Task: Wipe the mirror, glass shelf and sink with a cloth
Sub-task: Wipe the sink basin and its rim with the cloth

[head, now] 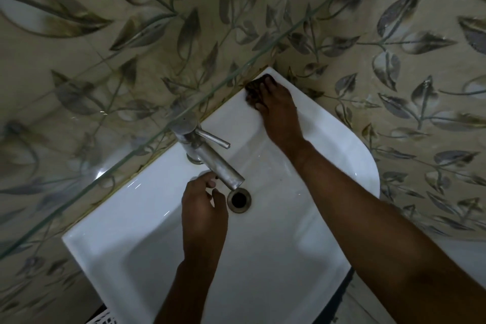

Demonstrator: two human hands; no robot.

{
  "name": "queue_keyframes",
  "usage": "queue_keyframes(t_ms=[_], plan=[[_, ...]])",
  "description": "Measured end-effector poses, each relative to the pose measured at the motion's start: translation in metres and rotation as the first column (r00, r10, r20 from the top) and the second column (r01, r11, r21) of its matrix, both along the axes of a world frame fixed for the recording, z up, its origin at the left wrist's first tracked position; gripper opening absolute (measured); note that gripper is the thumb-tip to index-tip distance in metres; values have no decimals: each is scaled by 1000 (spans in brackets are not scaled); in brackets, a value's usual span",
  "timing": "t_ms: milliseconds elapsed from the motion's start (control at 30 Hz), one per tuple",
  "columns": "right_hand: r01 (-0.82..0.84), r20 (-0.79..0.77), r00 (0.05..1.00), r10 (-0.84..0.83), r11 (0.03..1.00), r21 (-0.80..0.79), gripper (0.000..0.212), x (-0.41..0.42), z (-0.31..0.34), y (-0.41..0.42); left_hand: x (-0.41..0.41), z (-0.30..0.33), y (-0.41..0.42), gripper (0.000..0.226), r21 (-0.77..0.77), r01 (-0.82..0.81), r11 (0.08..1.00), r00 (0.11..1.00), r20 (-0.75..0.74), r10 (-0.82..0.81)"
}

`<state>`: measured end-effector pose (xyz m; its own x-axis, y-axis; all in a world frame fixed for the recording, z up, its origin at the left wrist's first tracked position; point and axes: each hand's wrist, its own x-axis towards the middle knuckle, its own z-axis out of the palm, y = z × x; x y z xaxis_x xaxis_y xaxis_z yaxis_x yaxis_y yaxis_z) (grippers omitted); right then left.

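Head view: the right hand (pixel 273 102) presses a dark cloth (pixel 256 85) flat-fingered on the far right corner of the white sink (pixel 147 239), beside the tiled wall (pixel 394 60). The left hand (pixel 203 205), fingers loosely curled and holding nothing, hovers by the tap (pixel 210 155) spout near the drain (pixel 238 199). A glass shelf (pixel 147 139) edge crosses above.

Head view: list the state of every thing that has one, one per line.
Dark cloth: pressed flat on the sink's back rim.
Right hand: pressing the cloth.
Left hand: touching the spout.
Tap: no water running.
Drain: open, unplugged.
Sink: empty.
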<state>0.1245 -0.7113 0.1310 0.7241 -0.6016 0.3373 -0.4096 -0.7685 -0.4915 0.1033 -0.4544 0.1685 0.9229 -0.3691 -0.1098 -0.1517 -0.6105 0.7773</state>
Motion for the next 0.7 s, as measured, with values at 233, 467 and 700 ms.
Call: queue_keyframes(t_ms=[233,467,700], plan=[[-403,98,905,414,908,-113,34,-12,-6,90,-5,-3,5,35,-57,-9,998,998,59,12],[-315,46,943,330,928,-199,39,-6,-4,40,-12,-4,-8,23,72,194,978,981,-21,-193],[-98,102,992,80,978,185,27,-47,36,-11,-14,-3,-34,58,42,462,886,887,-27,-461]])
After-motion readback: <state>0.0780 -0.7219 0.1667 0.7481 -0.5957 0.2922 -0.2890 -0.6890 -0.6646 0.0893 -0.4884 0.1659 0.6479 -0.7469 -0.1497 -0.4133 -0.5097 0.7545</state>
